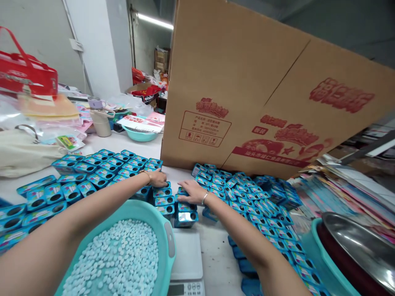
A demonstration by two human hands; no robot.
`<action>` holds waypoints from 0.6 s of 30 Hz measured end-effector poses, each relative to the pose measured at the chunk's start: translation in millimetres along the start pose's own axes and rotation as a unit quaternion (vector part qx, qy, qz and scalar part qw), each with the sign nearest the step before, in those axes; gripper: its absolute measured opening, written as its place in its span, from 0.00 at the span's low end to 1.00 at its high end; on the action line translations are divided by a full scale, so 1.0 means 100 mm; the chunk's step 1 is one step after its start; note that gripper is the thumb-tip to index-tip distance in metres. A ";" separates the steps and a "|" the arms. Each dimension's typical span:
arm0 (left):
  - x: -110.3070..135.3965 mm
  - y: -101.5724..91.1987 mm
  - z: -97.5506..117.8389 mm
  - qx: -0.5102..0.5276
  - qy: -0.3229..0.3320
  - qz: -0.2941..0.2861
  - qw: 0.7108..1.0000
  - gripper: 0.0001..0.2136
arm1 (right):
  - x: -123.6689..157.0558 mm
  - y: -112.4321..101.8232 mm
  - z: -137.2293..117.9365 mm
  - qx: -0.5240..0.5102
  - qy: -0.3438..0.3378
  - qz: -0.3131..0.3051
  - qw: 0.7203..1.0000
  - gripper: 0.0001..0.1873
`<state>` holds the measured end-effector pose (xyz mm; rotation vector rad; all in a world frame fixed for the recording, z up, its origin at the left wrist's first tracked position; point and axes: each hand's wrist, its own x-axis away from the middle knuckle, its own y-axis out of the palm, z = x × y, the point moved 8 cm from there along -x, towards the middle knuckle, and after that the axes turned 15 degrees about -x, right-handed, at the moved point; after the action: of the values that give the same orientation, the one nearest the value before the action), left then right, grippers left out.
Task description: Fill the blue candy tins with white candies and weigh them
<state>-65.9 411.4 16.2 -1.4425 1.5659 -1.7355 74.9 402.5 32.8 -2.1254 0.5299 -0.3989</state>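
Small blue boxes with dark round openings stand in rows on the white table. My left hand (158,179) is closed, its curled fingers at the far end of a short row of blue boxes (164,200); the fingertips are partly hidden. My right hand (193,192) has its fingers stretched out over a neighbouring row of blue boxes (187,218), touching them from the far right. In front of my left forearm is a turquoise basin (171,240) holding many pale blue tablets (123,255). A white digital scale (187,255) lies just right of the basin.
Packed blue boxes (101,168) stand at left, more boxes (256,205) at right. A large cardboard carton (240,82) rises behind. At far right, a metal bowl (364,246) sits beside stacked printed sheets (348,189). A cup (100,119) and red bag (27,72) stand back left.
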 end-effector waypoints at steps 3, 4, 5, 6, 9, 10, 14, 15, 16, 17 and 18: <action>0.01 0.05 0.01 0.001 -0.002 -0.010 1.000 0.16 | 0.27 -0.03 -0.13 0.001 -0.029 0.010 1.000 0.49; 0.01 0.05 0.02 0.001 -0.006 -0.009 1.000 0.15 | 0.37 0.02 -0.17 0.009 -0.036 0.005 0.999 0.52; 0.01 0.05 0.04 0.001 -0.011 -0.004 1.000 0.15 | 0.47 0.11 -0.20 0.021 -0.035 -0.002 0.999 0.55; 0.02 0.03 0.06 0.001 -0.017 0.007 1.000 0.16 | 0.55 0.20 -0.21 0.039 -0.023 -0.003 0.999 0.57; 0.05 -0.06 0.20 0.002 -0.020 0.050 0.999 0.18 | 0.75 0.46 -0.18 0.092 0.022 0.028 0.995 0.55; 0.07 -0.09 0.26 0.003 -0.016 0.061 0.998 0.17 | 0.80 0.52 -0.18 0.100 0.028 0.041 0.994 0.53; 0.20 -0.10 0.48 -0.003 -0.019 0.068 0.997 0.18 | 0.89 0.59 -0.21 0.093 0.017 0.064 0.993 0.51; 0.23 -0.09 0.50 -0.006 -0.026 0.067 0.997 0.21 | 0.90 0.57 -0.21 0.085 0.012 0.064 0.994 0.51; 0.25 -0.09 0.51 -0.008 -0.034 0.065 0.997 0.23 | 0.89 0.54 -0.22 0.076 0.008 0.065 0.995 0.51; 0.26 -0.08 0.52 -0.009 -0.041 0.063 0.997 0.24 | 0.87 0.50 -0.23 0.065 0.005 0.067 0.996 0.51; 0.27 -0.08 0.52 -0.009 -0.046 0.060 0.997 0.25 | 0.84 0.46 -0.23 0.054 0.004 0.069 0.996 0.52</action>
<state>-29.2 366.6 26.9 -1.3878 1.5889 -1.5683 125.8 320.1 15.1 -1.9723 0.6410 -0.3502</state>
